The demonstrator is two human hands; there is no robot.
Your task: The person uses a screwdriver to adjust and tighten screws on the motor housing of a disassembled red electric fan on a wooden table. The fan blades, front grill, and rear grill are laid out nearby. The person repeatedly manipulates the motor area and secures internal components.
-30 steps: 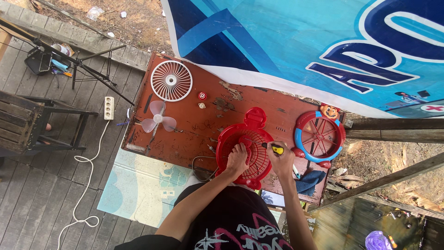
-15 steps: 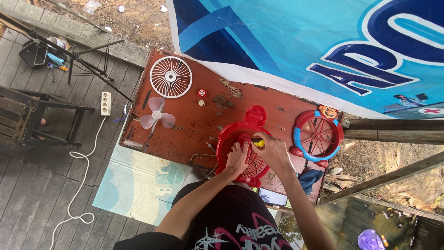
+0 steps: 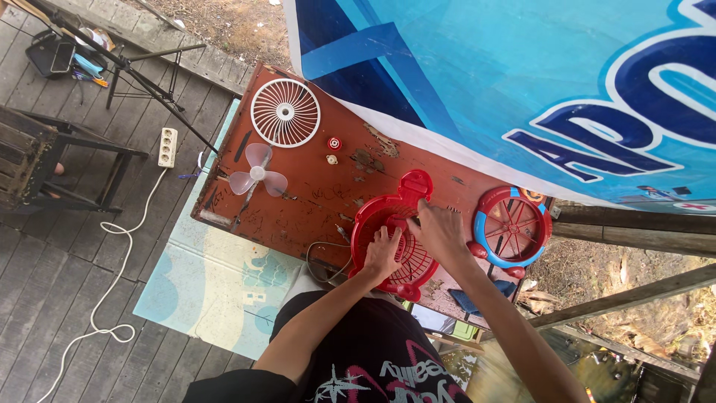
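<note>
Both hands, left hand (image 3: 382, 254) & right hand (image 3: 440, 231), rest on red fan housing (image 3: 388, 224), maybe gripping.

Outdoor makeshift repair spot on a weathered plank deck (image 3: 67, 298). A worn reddish board serves as workbench (image 3: 298, 209), carrying dismantled fan parts: white grille (image 3: 285, 113), loose blade (image 3: 257, 176), red housing (image 3: 388, 224). A power strip (image 3: 168, 146) with cord lies on the planks; bare dry ground borders the deck.

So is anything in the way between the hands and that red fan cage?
Nothing visible is. The left hand lies flat on the red fan cage, and the right hand rests on its grille too. The fan blade and white grille lie well aside.
</note>
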